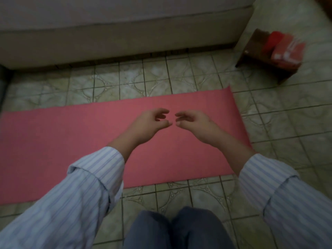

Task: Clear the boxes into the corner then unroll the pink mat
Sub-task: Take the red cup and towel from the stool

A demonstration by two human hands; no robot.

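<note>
1. Now the pink mat (89, 141) lies flat and fully spread across the tiled floor (280, 123), running from the left edge of view to its right end near the middle of the room.
2. Both hands hang over the right part of the mat, fingertips pointing at each other, very close but with a sliver of mat showing between them.
3. Left hand (152, 121): fingers loosely curled, relaxed, nothing in it.
4. Right hand (192, 119): same story, fingers softly bent, holding nothing.
5. Whether either hand touches the mat is hard to tell; they look raised above it.
6. Over at the upper right, the boxes (285, 51) sit against the wall corner: a brown one with red and orange ones on or in it, blurred, well apart from the mat.
7. Along the far side runs a long pale bed or sofa base (107, 38), beside the mat but not touching it.
8. Striped shirt sleeves (86, 186) cover both forearms, and blue trousered knees (179, 229) show at the bottom of the frame.
</note>
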